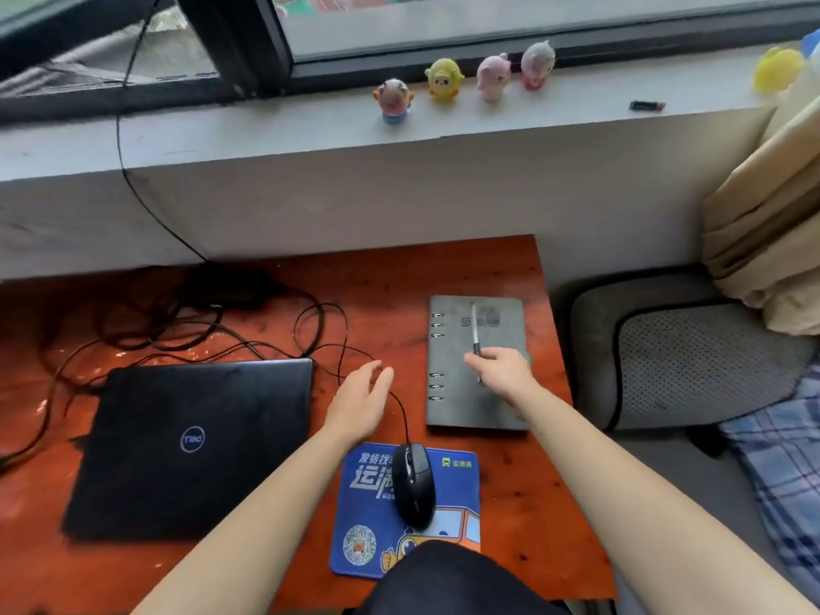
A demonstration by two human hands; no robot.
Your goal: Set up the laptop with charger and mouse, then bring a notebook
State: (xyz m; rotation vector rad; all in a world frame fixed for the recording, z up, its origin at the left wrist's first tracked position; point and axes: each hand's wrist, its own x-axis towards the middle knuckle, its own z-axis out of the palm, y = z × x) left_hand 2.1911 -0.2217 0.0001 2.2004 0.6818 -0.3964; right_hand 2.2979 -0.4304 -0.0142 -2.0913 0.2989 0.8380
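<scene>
Cables (177, 335), black and looped, sprawl over the left of the reddish-brown wooden table (510, 503) and lead back to a black charger brick (230, 289) by the wall. In front of them lies a closed black laptop (191, 441) with a round silver logo on its lid. Just right of it, the left hand (359, 401) pinches the thin black mouse cord (401, 415) between thumb and curled fingers. The cord runs down to a black wired mouse (413, 483) sitting on a blue printed mouse pad (457, 486) at the near edge. Further right, a grey ring-bound notebook (477, 406) lies closed and flat on the table. Over its cover the right hand (501, 370) grips a slim silver-and-black pen (474, 326). A grey padded chair (692, 366) stands beside the table.
</scene>
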